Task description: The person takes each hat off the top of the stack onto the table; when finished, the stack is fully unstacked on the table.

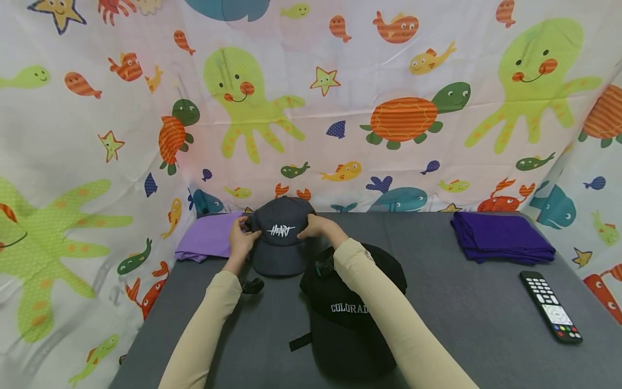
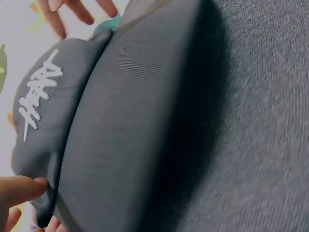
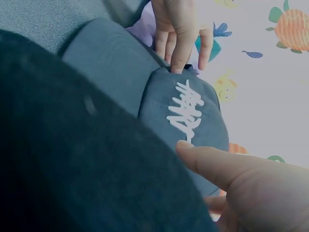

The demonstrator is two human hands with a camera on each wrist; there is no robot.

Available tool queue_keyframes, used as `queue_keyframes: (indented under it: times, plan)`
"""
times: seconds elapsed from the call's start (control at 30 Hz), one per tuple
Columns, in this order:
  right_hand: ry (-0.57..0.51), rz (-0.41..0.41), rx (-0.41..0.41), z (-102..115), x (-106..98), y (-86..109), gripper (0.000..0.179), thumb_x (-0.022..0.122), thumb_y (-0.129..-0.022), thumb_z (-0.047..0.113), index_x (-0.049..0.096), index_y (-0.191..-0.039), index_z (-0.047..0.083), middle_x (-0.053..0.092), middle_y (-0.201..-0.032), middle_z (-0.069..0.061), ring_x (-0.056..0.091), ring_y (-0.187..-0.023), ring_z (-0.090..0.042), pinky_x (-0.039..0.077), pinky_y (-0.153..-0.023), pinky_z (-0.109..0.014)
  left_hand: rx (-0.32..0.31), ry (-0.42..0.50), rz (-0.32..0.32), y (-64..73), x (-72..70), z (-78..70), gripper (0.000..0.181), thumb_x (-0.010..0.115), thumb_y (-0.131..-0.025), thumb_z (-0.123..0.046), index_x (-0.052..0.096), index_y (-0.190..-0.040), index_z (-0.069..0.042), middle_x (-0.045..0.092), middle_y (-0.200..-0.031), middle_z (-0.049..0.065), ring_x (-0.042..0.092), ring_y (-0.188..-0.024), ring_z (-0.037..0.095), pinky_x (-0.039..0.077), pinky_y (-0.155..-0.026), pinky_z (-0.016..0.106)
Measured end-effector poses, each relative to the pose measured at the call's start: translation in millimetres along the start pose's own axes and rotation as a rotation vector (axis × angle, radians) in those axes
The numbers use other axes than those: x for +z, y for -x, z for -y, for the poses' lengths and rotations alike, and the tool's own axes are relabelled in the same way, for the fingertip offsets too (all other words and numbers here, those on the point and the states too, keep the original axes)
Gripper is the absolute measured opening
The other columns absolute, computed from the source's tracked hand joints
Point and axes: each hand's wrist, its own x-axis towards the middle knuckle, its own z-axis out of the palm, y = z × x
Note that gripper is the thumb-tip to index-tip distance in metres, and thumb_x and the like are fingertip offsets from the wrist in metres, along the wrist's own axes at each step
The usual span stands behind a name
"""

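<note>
A dark grey baseball cap (image 1: 281, 254) with white "HEART" lettering stands near the back of the table, its brim toward me. My left hand (image 1: 241, 241) pinches its left edge, thumb on the front and fingers behind, as the left wrist view shows. At the cap's right side is my right hand (image 1: 322, 227), its thumb (image 3: 207, 162) straight in front of the crown. In the left wrist view, the right fingers (image 2: 79, 12) are spread, their tips just off the fabric. Below my right forearm lies a black cap (image 1: 350, 340) lettered "COLORAD", partly hidden by the sleeve.
Folded lilac cloth (image 1: 206, 237) lies left of the grey cap. Folded dark purple cloth (image 1: 500, 237) and a black remote control (image 1: 550, 308) lie on the right of the grey table (image 1: 437, 335). A curtain (image 1: 311, 135) printed with sea animals hangs behind and at both sides.
</note>
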Motion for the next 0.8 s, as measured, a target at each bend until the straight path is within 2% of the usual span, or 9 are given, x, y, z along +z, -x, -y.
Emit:
queue_keyframes:
  times: [0.07, 0.27, 0.33, 0.4, 0.47, 0.53, 0.63, 0.7, 0.8]
  plan:
    - [0.014, 0.003, -0.015, -2.1, 2.2, -7.1, 0.085, 0.063, -0.088, 0.034, 0.012, -0.148, 0.004, 0.018, -0.153, -0.014, 0.021, -0.14, -0.029, 0.022, -0.111, -0.043, 0.011, -0.008, -0.015, 1.4, 2.2, -0.6, 0.059, 0.069, -0.078, 0.002, 0.043, -0.131, 0.001, 0.043, -0.129, 0.028, 0.056, -0.107, 0.042, 0.046, -0.09, 0.046]
    - [0.1, 0.003, -0.097, -38.0, 18.5, -76.1, 0.092, 0.063, -0.079, 0.057, 0.024, -0.147, 0.009, 0.026, -0.15, -0.01, 0.028, -0.137, -0.027, 0.03, -0.106, -0.044, 0.049, -0.015, 0.0, 5.3, 7.2, -4.5, 0.055, 0.065, -0.081, -0.002, 0.043, -0.132, 0.002, 0.04, -0.133, 0.029, 0.051, -0.113, 0.044, 0.044, -0.092, 0.049]
    - [0.098, 0.017, -0.102, -26.3, 13.2, -56.8, 0.086, 0.061, -0.082, 0.055, 0.027, -0.145, 0.008, 0.029, -0.149, -0.01, 0.029, -0.136, -0.027, 0.031, -0.106, -0.043, 0.047, -0.002, 0.002, 5.7, 7.6, -5.2, 0.054, 0.065, -0.082, -0.003, 0.043, -0.132, 0.002, 0.041, -0.132, 0.029, 0.051, -0.112, 0.045, 0.044, -0.092, 0.049]
    - [0.077, 0.032, -0.12, -0.3, 0.9, -5.3, 0.076, 0.058, -0.088, 0.045, 0.028, -0.144, 0.004, 0.03, -0.148, -0.013, 0.029, -0.136, -0.027, 0.031, -0.107, -0.04, 0.043, 0.018, 0.003, 6.3, 7.3, -5.5, 0.053, 0.064, -0.082, -0.002, 0.043, -0.131, 0.002, 0.042, -0.13, 0.029, 0.051, -0.111, 0.045, 0.044, -0.092, 0.05]
    - [0.074, 0.037, -0.146, -0.2, 2.5, -11.0, 0.073, 0.057, -0.09, 0.043, 0.029, -0.144, 0.004, 0.03, -0.148, -0.013, 0.031, -0.135, -0.027, 0.034, -0.105, -0.04, 0.041, 0.043, 0.005, 7.0, 6.7, -5.1, 0.051, 0.062, -0.083, -0.001, 0.043, -0.13, 0.003, 0.044, -0.128, 0.03, 0.052, -0.11, 0.046, 0.044, -0.092, 0.05]
    - [0.069, 0.056, -0.162, 9.7, -2.0, 5.9, 0.07, 0.056, -0.091, 0.041, 0.028, -0.145, 0.006, 0.028, -0.15, -0.011, 0.03, -0.136, -0.026, 0.034, -0.105, -0.04, 0.036, 0.064, 0.009, 7.9, 6.0, -4.4, 0.05, 0.062, -0.084, -0.001, 0.043, -0.13, 0.004, 0.045, -0.127, 0.03, 0.052, -0.109, 0.047, 0.044, -0.092, 0.05]
    - [0.068, 0.06, -0.235, -2.3, 1.6, -17.1, 0.073, 0.058, -0.087, 0.05, 0.032, -0.143, 0.01, 0.03, -0.148, -0.009, 0.036, -0.132, -0.023, 0.04, -0.098, -0.039, 0.031, 0.101, 0.015, 10.1, 5.0, -3.9, 0.049, 0.062, -0.084, -0.001, 0.044, -0.129, 0.005, 0.045, -0.126, 0.03, 0.053, -0.107, 0.046, 0.044, -0.091, 0.049]
    - [0.071, 0.065, -0.251, 17.9, -9.9, 28.5, 0.067, 0.056, -0.09, 0.045, 0.034, -0.143, 0.01, 0.03, -0.149, -0.01, 0.034, -0.133, -0.024, 0.038, -0.101, -0.04, 0.025, 0.126, 0.019, 12.2, 4.1, -3.6, 0.049, 0.062, -0.084, -0.001, 0.044, -0.129, 0.005, 0.046, -0.126, 0.029, 0.054, -0.107, 0.046, 0.044, -0.091, 0.049]
    - [0.049, 0.065, -0.254, 29.0, -17.2, 59.0, 0.06, 0.053, -0.094, 0.035, 0.033, -0.143, 0.008, 0.029, -0.149, -0.013, 0.032, -0.134, -0.028, 0.034, -0.104, -0.043, 0.026, 0.157, 0.029, 15.7, 2.7, -3.0, 0.049, 0.062, -0.085, -0.002, 0.044, -0.129, 0.005, 0.047, -0.125, 0.028, 0.054, -0.105, 0.044, 0.044, -0.091, 0.047]
